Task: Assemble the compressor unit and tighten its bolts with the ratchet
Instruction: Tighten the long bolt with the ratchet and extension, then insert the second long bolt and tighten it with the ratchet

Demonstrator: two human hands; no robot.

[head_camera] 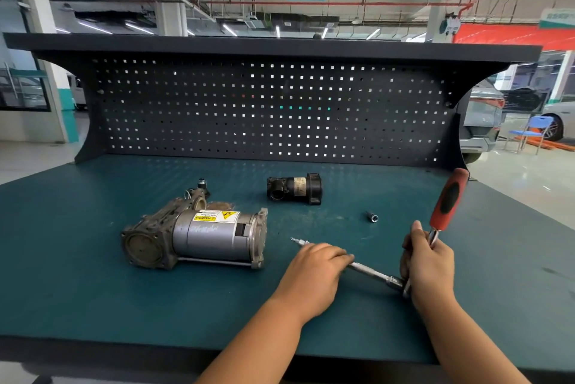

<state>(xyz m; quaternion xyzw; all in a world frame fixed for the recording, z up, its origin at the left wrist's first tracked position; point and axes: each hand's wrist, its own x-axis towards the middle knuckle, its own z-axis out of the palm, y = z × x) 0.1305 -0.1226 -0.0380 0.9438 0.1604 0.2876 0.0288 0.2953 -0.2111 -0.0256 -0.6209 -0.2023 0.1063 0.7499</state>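
The grey compressor unit [199, 236] lies on its side on the green bench, with a yellow warning label on top. A black cylindrical part [295, 188] lies behind it, apart. My right hand [427, 265] grips the ratchet [448, 200] near its head, the red and black handle pointing up and away. A long steel extension bar [370, 271] runs left from the ratchet head. My left hand [314, 268] holds that bar near its bit end, whose tip [295, 240] pokes out past the fingers. A loose socket [372, 216] lies on the mat between the hands and the black part.
A dark pegboard back panel [273, 110] closes the rear of the bench. A small fitting [202, 183] stands behind the compressor. The bench front edge [155, 349] is close to me. Parked cars and a blue chair stand beyond the right side.
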